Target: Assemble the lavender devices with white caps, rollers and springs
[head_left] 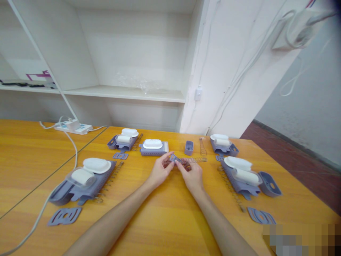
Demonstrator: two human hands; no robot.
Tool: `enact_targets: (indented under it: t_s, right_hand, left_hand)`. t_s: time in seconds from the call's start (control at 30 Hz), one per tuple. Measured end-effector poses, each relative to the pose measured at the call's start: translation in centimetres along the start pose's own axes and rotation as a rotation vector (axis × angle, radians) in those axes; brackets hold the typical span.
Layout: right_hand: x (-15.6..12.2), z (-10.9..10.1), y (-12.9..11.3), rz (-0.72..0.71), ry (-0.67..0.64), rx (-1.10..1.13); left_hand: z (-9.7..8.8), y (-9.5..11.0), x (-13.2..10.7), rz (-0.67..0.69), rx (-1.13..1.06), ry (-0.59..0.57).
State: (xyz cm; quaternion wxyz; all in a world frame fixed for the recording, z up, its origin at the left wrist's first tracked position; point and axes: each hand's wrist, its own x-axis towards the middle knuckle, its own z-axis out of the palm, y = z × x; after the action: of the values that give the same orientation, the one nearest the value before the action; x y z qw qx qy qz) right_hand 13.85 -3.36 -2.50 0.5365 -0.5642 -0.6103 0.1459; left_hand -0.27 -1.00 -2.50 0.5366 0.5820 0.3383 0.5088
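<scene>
Frame centre: my left hand (160, 171) and right hand (193, 175) pinch a grey-purple plastic piece (173, 158), seemingly touching a coiled metal spring (194, 160).

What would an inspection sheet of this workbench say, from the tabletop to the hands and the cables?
Surface: orange wooden table, dark seam on its left side.
Job's things: small purple part at the end of a spring that stretches to the right.
Clutter: near-left holder and near-right holder, both purple and carrying white pieces; three similar ones farther back; small purple cup; flat purple plate; loose springs.
Hands: left hand pinches the part; right hand pinches the spring's end.
Cables: white power strip; white cable crossing the table.
Surroundings: white shelves; wall cables on the right.
</scene>
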Motion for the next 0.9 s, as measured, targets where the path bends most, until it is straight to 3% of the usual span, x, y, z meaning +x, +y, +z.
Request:
enact_targets:
  t_s: [0.23,0.47,0.9]
  right_hand:
    - [0.08,0.01,-0.46,0.051,-0.085,0.106]
    - [0.31,0.26,0.05,0.162,-0.014,0.24]
    - [0.38,0.21,0.02,0.133,-0.07,0.267]
  left_hand:
    - [0.16,0.48,-0.2,0.01,0.039,0.002]
    - [0.2,0.2,-0.18,0.02,0.036,0.008]
    - [0.28,0.36,-0.2,0.037,0.079,0.046]
